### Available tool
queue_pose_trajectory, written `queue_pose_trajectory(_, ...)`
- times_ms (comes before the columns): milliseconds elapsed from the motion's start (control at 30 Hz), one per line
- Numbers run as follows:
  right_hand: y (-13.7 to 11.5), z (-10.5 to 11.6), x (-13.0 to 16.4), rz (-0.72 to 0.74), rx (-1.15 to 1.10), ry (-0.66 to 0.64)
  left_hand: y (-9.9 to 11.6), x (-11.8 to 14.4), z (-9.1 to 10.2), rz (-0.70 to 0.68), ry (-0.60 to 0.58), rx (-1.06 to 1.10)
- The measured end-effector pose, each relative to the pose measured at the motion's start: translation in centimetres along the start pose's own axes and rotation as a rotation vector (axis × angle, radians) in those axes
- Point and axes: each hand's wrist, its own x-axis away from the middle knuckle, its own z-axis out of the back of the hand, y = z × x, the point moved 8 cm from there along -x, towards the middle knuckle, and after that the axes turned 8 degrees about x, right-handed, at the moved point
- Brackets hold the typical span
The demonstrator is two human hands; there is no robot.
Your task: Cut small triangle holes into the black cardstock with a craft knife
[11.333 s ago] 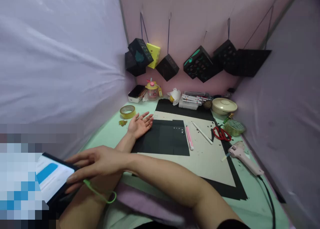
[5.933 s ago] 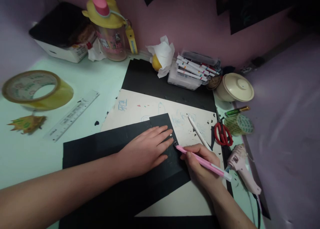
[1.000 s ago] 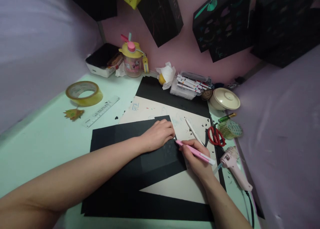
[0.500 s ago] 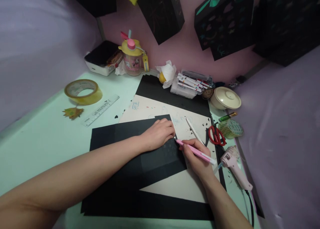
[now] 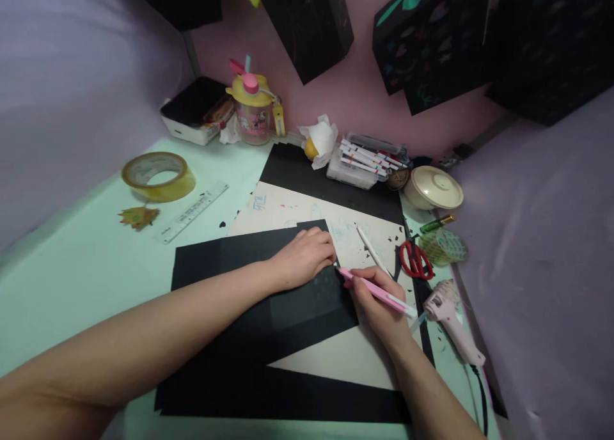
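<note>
under my left hand [image 5: 304,259] lies the black paper sheet [image 5: 230,280], and i press it flat with curled fingers, gripping nothing, near the sheet's far right corner. just right of that hand, my right hand [image 5: 378,306] is clenched around a pink craft knife [image 5: 377,291] held like a pen, its tip touching the sheet's right edge close to my left fingertips. beyond my right hand i see a white pen [image 5: 371,250] on the cream board [image 5: 307,211], with red scissors [image 5: 415,261] and a pink glue gun [image 5: 448,318] further to its right.
</note>
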Motion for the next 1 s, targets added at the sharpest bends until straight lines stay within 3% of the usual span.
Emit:
queue_pose_trajectory(500,0.11,-0.17,0.04,-0.018,0.022,-0.012,0.02,0.06,0.01,-0.001,-0.001,0.003)
queue_pose_trajectory(767,-0.57,0.06,0.02,0.051,0.074,0.024,-0.01,0.04,-0.02,0.009,-0.009,0.001)
queue_pose_trajectory(1000,-0.36,0.4,0.1,0.022,0.038,0.057,0.01,0.0,0.12,0.013,-0.013,0.005)
